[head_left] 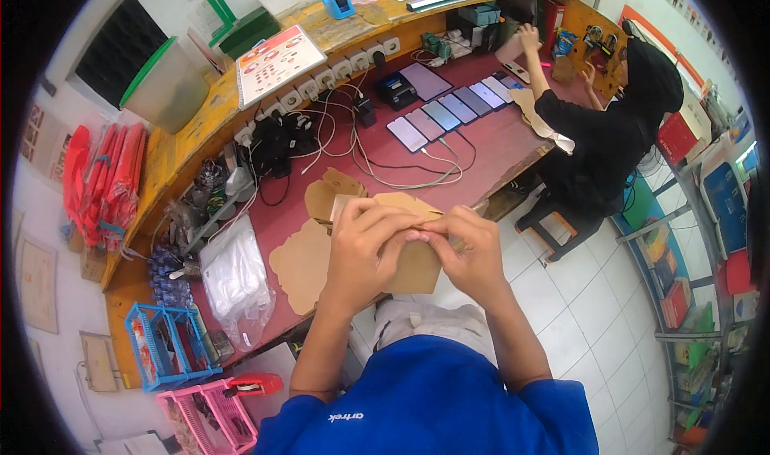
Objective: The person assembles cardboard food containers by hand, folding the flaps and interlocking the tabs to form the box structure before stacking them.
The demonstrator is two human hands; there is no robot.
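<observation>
Between my hands is a piece of brown cardboard, partly folded and held up in front of my body. My left hand pinches its upper edge from the left, fingers bent over it. From the right, my right hand grips the same edge, and the thumbs nearly meet in the middle. My fingers hide part of the folds. Just beyond my left hand, a folded cardboard box sits on the red desk. A flat cut cardboard sheet lies left of my left wrist.
Several phones lie in a row on the desk, near white cables. Clear plastic bags and a blue basket are at left, above a pink basket. A person in black sits at right, reaching over the desk.
</observation>
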